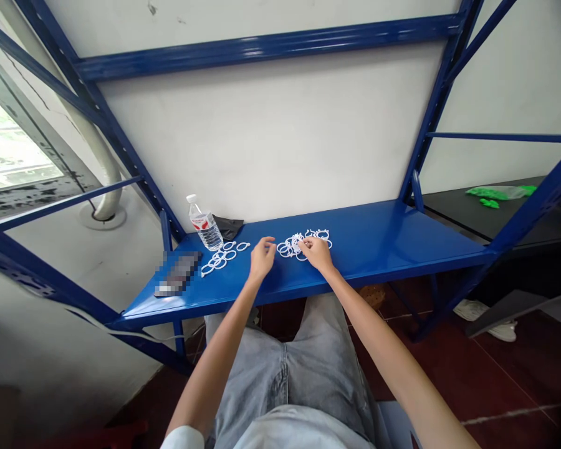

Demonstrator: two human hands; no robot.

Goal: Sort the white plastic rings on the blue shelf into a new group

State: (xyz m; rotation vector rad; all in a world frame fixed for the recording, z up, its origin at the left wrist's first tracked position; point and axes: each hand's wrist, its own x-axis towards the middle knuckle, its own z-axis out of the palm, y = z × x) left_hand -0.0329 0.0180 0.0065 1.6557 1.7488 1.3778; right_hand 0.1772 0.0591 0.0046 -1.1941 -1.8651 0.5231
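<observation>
A heap of white plastic rings lies in the middle of a blue metal shelf. My right hand rests on the heap's near right side with its fingers curled and pinched on a ring. My left hand sits just left of the heap, fingers curled down toward the shelf; what they hold, if anything, is hidden. A second, spread-out group of white rings lies further left on the shelf.
A clear water bottle stands at the back left with a dark cloth behind it. A flat blurred object lies at the shelf's left end. Blue frame posts rise on both sides. Green items lie on a dark shelf to the right.
</observation>
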